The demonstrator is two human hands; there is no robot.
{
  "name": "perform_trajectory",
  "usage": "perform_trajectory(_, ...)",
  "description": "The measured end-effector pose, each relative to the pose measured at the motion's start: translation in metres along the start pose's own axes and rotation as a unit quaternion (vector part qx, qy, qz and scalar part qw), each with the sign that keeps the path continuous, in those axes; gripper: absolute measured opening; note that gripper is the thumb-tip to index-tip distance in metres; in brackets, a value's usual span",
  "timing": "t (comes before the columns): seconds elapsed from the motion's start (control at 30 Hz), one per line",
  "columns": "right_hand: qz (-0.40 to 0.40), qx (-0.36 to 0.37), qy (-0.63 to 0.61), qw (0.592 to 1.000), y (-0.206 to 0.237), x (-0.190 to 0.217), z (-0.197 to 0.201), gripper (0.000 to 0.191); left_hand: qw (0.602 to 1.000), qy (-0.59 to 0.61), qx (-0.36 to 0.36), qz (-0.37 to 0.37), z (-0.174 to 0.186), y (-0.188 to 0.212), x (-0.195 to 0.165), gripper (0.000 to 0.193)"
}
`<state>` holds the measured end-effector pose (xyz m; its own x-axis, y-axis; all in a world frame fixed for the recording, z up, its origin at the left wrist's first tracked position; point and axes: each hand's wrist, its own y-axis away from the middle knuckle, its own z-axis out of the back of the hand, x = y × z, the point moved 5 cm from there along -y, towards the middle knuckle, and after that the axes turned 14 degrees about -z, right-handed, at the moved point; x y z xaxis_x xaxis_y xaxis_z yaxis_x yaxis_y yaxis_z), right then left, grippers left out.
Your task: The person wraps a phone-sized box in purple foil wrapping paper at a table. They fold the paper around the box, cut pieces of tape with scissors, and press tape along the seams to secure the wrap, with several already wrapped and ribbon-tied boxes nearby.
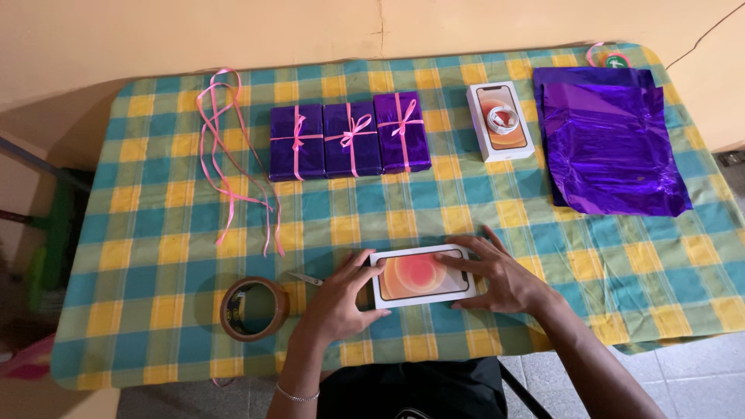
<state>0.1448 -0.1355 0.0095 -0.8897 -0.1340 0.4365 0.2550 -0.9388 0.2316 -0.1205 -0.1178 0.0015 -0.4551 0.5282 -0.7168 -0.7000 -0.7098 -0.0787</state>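
- White cardboard with an orange-and-red circle printed on its lid: a flat phone box [423, 276] lies on the checked tabletop [621, 279], held between both hands.
- The left hand [341, 299] grips the box's left end, fingers curled over its edge, thumb on the near side.
- The right hand [500, 275] lies on the box's right end, fingers spread and flat, their tips over the lid's far edge.
- Just beyond the left hand's fingers, small scissors [306, 278] lie partly hidden.
- Left of the left hand sits a roll of brown tape [254, 309], near but not touching it.
- Farther out beyond that hand trail loose pink ribbons [225, 155].
- Well beyond both hands stand three purple-wrapped boxes [349, 138], side by side, each tied with pink ribbon.
- Beyond the right hand lies a second phone box [500, 121] with a coiled white cable on it; to its right lie purple foil sheets [613, 147].
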Motion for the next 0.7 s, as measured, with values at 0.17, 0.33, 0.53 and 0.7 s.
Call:
perform_trajectory(0.17,-0.012,-0.001,-0.024,1.0,0.004,-0.002,0.005,0.1,1.0,0.005,-0.008,-0.004,0.006,0.002,-0.005,0.085)
perform_trajectory(0.33,-0.012,-0.008,-0.044,0.999,0.01,-0.009,0.007,0.092,0.999,-0.053,0.005,-0.007,0.002,0.002,-0.002,0.081)
perform_trajectory(0.53,-0.015,-0.007,-0.024,1.0,0.009,-0.016,0.001,0.086,0.999,-0.038,0.021,0.018,-0.004,0.006,0.006,0.077)
perform_trajectory(0.7,-0.029,-0.008,-0.018,0.999,0.013,-0.013,0.002,0.09,0.997,-0.067,-0.012,-0.021,-0.003,0.009,0.0,0.078)
